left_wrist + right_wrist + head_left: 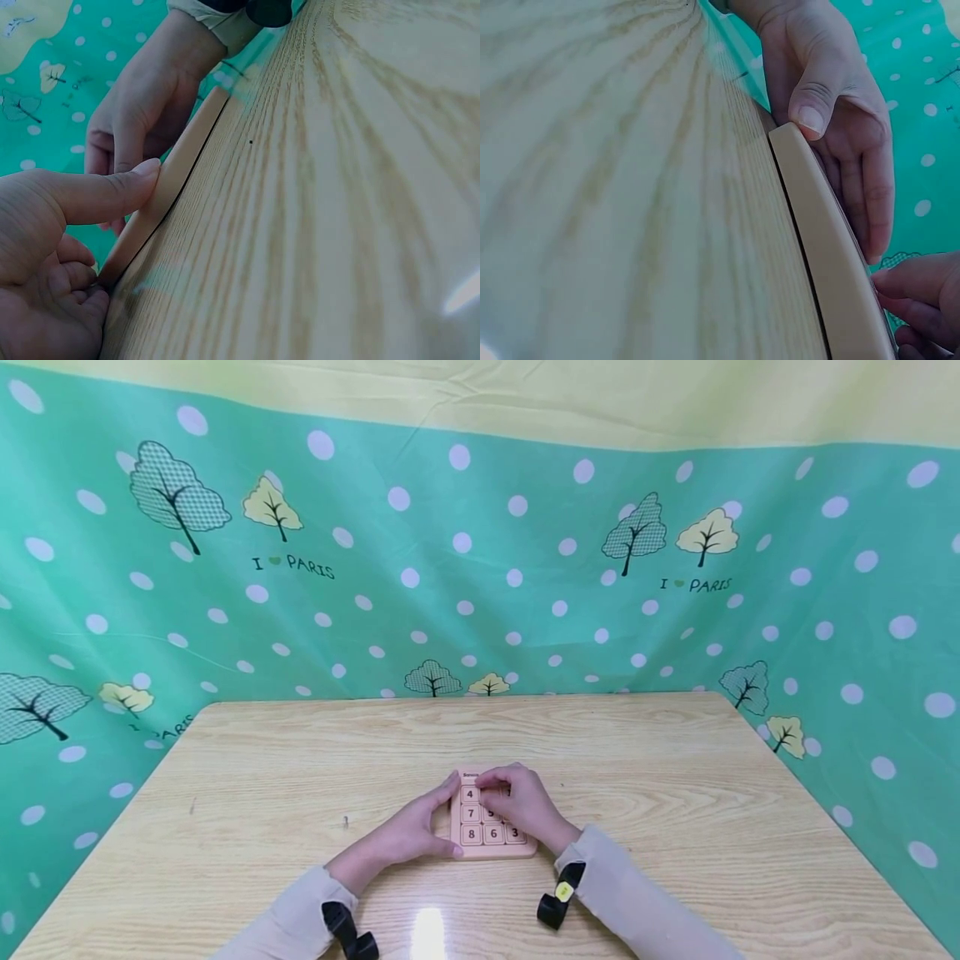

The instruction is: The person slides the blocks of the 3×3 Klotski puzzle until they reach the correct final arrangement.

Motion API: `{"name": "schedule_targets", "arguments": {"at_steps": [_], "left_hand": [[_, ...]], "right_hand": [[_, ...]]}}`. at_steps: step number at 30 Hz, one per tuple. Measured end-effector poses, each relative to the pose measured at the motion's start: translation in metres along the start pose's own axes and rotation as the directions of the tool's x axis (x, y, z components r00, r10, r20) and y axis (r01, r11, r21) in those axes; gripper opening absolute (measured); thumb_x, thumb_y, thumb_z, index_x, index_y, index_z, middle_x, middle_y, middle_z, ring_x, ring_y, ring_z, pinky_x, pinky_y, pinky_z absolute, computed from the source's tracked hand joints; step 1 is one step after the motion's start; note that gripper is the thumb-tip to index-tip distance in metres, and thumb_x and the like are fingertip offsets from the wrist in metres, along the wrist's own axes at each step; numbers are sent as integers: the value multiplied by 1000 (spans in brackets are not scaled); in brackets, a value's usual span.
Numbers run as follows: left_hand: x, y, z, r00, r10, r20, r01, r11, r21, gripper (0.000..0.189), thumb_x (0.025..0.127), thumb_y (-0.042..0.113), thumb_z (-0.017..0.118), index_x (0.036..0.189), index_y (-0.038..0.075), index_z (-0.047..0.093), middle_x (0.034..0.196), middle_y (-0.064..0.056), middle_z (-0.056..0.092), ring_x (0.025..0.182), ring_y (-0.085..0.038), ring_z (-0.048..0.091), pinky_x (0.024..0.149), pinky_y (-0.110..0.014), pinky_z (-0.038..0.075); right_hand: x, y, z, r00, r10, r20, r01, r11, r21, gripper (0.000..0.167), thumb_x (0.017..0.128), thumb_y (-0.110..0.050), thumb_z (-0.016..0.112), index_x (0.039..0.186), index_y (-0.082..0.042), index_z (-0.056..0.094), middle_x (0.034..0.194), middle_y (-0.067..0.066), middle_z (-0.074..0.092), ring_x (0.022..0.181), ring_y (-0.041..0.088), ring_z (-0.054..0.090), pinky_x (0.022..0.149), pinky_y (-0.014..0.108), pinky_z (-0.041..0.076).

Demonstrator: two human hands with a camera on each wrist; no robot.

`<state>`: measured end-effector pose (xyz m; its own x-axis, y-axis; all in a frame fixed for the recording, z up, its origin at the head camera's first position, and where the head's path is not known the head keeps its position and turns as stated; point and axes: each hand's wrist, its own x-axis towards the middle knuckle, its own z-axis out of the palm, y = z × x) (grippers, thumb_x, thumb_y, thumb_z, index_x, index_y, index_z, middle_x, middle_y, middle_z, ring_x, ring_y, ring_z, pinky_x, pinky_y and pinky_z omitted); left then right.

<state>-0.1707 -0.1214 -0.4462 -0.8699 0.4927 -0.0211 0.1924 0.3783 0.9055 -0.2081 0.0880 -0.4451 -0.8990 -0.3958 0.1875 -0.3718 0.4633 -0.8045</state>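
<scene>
A pale pink number slide puzzle [495, 852] lies flat on the wooden table; tiles 4, 7, 8, 6 and 3 are readable and a 5 is partly covered. My left hand [405, 837] holds the board's left side, thumb at the near corner and fingers along the far left edge. Over the upper tiles sits my right hand [525, 803], its bent index finger and thumb touching the face near tile 4. It hides several tiles. In the left wrist view the left thumb [124, 193] rests against the edge of the board [169, 176].
The light wood table [300, 760] stretches out around the puzzle. A green dotted curtain [420, 610] with printed trees hangs behind and at both sides. Black straps [553, 906] are on both wrists. A bright glare spot shows on the table's near side.
</scene>
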Motion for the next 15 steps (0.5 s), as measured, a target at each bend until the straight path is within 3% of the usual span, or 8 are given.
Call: {"name": "schedule_targets", "arguments": {"at_steps": [9, 15], "left_hand": [[0, -1, 0, 1000, -22, 3, 22, 1000, 13, 103, 69, 12, 81, 149, 0, 16, 157, -11, 8, 144, -27, 6, 116, -44, 6], [0, 0, 1, 1000, -26, 0, 26, 999, 29, 103, 69, 12, 81, 149, 1, 16, 157, -11, 8, 144, -27, 6, 116, -44, 7]], "right_hand": [[-6, 3, -9, 998, 22, -53, -24, 999, -24, 22, 80, -7, 71, 102, -8, 71, 104, 3, 67, 101, 20, 57, 91, 39, 48], [-13, 7, -22, 995, 60, -80, -63, 998, -32, 23, 78, -3, 72, 100, -10, 72, 104, 0, 67, 101, 20, 57, 92, 41, 48]]}}
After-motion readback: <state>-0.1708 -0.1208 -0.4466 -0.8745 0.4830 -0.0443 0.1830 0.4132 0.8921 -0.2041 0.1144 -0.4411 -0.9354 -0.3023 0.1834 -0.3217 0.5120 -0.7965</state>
